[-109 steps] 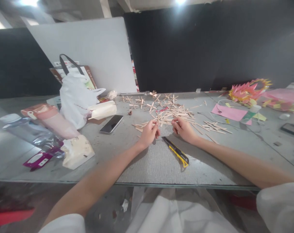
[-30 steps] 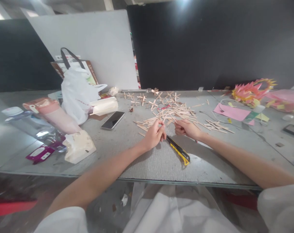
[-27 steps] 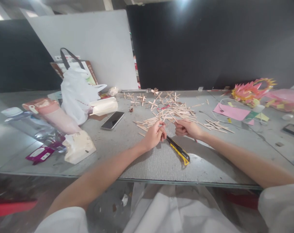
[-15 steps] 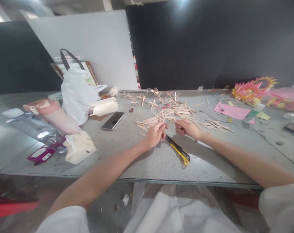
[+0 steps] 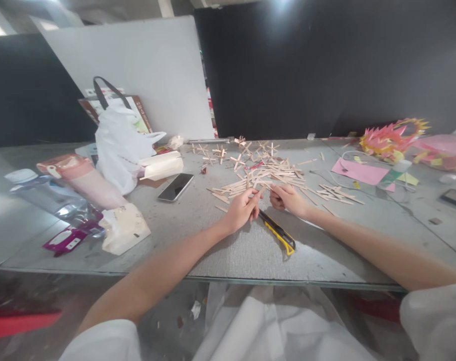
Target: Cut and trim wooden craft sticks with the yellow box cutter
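My left hand [image 5: 243, 209] is closed, pinching a flat wooden craft stick [image 5: 261, 192] between thumb and fingers. Close by on the right, my right hand [image 5: 288, 199] is closed in a pinch around a thin, light stick-like piece [image 5: 268, 187], too small to name surely. The two held pieces nearly meet; whether they touch I cannot tell. Just below the hands lies a black and yellow utility knife [image 5: 278, 231], its front end close to my left hand. Beyond them spreads a loose pile of craft sticks [image 5: 284, 173], with several crossed-stick pieces [image 5: 220, 154] behind it.
On the left are a phone [image 5: 176, 187], a white plastic bag [image 5: 117, 145], a clear bottle [image 5: 50, 195], a pink cup [image 5: 87, 180] and a paper packet [image 5: 124, 228]. To the right are pink paper [image 5: 359, 171], a cable and a spiky paper decoration [image 5: 388, 140]. Dark panels stand behind.
The craft stick in my left hand has tipped from upright to slanting right. My right hand has shifted slightly left, closer to my left hand.
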A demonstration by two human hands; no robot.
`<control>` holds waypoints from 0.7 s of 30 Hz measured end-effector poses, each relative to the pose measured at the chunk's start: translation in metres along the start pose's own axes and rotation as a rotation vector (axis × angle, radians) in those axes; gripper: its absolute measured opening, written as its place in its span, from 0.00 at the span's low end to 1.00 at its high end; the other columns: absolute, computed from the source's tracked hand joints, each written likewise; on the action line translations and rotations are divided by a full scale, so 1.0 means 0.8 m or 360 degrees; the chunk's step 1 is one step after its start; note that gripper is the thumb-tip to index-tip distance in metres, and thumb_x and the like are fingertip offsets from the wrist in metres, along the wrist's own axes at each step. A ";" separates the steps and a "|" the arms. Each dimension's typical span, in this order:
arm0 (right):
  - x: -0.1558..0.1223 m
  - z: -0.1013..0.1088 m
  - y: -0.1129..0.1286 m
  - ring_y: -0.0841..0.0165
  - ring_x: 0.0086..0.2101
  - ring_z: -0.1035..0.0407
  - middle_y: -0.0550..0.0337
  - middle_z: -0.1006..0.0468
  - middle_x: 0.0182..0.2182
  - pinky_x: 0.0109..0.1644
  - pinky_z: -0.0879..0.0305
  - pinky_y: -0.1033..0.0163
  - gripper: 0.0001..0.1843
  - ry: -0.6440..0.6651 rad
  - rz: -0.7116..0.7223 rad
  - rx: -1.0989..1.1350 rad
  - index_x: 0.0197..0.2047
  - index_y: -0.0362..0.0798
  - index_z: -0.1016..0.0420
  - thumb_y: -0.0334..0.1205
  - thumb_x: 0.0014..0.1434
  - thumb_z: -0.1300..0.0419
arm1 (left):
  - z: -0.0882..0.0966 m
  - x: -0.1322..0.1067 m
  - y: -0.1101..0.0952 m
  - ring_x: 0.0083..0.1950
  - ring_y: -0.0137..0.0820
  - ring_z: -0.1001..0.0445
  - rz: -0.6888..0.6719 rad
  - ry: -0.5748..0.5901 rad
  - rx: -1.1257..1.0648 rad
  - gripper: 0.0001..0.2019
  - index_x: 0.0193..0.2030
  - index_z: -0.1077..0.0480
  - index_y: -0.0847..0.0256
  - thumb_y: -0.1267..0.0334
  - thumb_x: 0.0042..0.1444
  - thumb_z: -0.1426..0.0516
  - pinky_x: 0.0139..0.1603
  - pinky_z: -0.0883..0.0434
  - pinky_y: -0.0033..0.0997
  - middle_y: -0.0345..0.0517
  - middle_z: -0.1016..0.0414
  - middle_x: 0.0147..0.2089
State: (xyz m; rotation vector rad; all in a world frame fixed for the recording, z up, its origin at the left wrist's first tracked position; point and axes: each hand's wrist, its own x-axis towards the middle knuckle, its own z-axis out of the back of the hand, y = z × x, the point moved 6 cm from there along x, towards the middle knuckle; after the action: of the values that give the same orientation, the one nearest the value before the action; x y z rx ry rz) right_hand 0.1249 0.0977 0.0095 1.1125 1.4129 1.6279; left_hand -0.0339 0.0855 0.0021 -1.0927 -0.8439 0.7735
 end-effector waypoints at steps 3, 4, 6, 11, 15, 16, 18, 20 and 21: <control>-0.001 0.001 0.009 0.72 0.21 0.44 0.70 0.43 0.20 0.26 0.43 0.63 0.33 -0.0137 0.0148 -0.0041 0.27 0.52 0.40 0.73 0.64 0.40 | 0.000 0.000 -0.002 0.17 0.24 0.36 -0.0001 -0.0019 0.0007 0.21 0.44 0.33 0.58 0.40 0.70 0.47 0.21 0.38 0.22 0.32 0.29 0.20; -0.002 0.002 0.012 0.72 0.22 0.40 0.70 0.41 0.20 0.29 0.40 0.62 0.31 -0.0178 0.0203 -0.0038 0.30 0.52 0.37 0.72 0.64 0.38 | 0.000 0.000 -0.002 0.17 0.23 0.35 -0.0005 -0.0033 0.0001 0.20 0.43 0.33 0.58 0.40 0.70 0.46 0.21 0.38 0.22 0.32 0.29 0.21; -0.002 0.001 0.015 0.70 0.25 0.34 0.69 0.36 0.22 0.34 0.36 0.61 0.28 -0.0205 0.0273 0.0006 0.36 0.51 0.31 0.69 0.63 0.35 | 0.001 0.001 -0.001 0.17 0.23 0.33 -0.0015 -0.0062 -0.0024 0.20 0.43 0.33 0.58 0.41 0.69 0.45 0.21 0.37 0.22 0.33 0.28 0.22; -0.004 -0.002 0.011 0.74 0.21 0.49 0.73 0.41 0.21 0.26 0.53 0.64 0.24 -0.0199 0.0241 0.0185 0.43 0.49 0.25 0.63 0.61 0.30 | -0.001 0.001 -0.003 0.18 0.23 0.30 -0.0037 -0.0054 -0.0045 0.20 0.43 0.30 0.60 0.43 0.69 0.44 0.21 0.36 0.22 0.37 0.24 0.27; -0.008 0.001 0.014 0.75 0.22 0.52 0.72 0.43 0.20 0.27 0.57 0.63 0.22 -0.0215 0.0283 0.0165 0.37 0.48 0.24 0.59 0.62 0.30 | -0.002 0.001 -0.006 0.18 0.23 0.30 -0.0056 -0.0038 -0.0057 0.20 0.43 0.29 0.61 0.43 0.69 0.44 0.21 0.36 0.23 0.38 0.23 0.28; -0.008 0.002 0.016 0.75 0.22 0.52 0.72 0.43 0.20 0.28 0.57 0.63 0.22 -0.0204 0.0291 0.0134 0.35 0.48 0.25 0.59 0.62 0.30 | -0.001 0.000 -0.007 0.18 0.22 0.31 -0.0067 -0.0037 -0.0047 0.20 0.43 0.29 0.61 0.43 0.69 0.44 0.21 0.37 0.22 0.38 0.24 0.27; -0.009 0.006 0.018 0.74 0.23 0.52 0.71 0.44 0.20 0.28 0.57 0.63 0.22 -0.0180 0.0291 0.0052 0.34 0.48 0.25 0.59 0.63 0.31 | 0.001 0.000 -0.008 0.17 0.22 0.33 -0.0087 -0.0036 -0.0016 0.19 0.43 0.29 0.61 0.44 0.69 0.44 0.21 0.38 0.22 0.38 0.24 0.27; -0.009 0.009 0.019 0.74 0.23 0.52 0.71 0.42 0.21 0.28 0.56 0.63 0.22 -0.0155 0.0285 -0.0028 0.36 0.47 0.24 0.60 0.63 0.31 | 0.003 -0.001 -0.008 0.18 0.22 0.34 -0.0103 -0.0038 0.0027 0.19 0.43 0.28 0.61 0.44 0.70 0.44 0.21 0.38 0.22 0.38 0.24 0.27; -0.009 0.011 0.020 0.74 0.23 0.51 0.70 0.41 0.21 0.28 0.55 0.63 0.22 -0.0144 0.0286 -0.0061 0.37 0.47 0.23 0.60 0.64 0.32 | 0.005 -0.001 -0.008 0.18 0.22 0.33 -0.0111 -0.0035 0.0050 0.19 0.43 0.28 0.61 0.44 0.70 0.44 0.21 0.38 0.22 0.38 0.24 0.27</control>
State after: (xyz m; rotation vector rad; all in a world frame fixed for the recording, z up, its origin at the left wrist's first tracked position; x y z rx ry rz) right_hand 0.1359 0.0919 0.0242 1.3051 1.2488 1.6984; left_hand -0.0368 0.0845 0.0090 -1.0233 -0.8817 0.7392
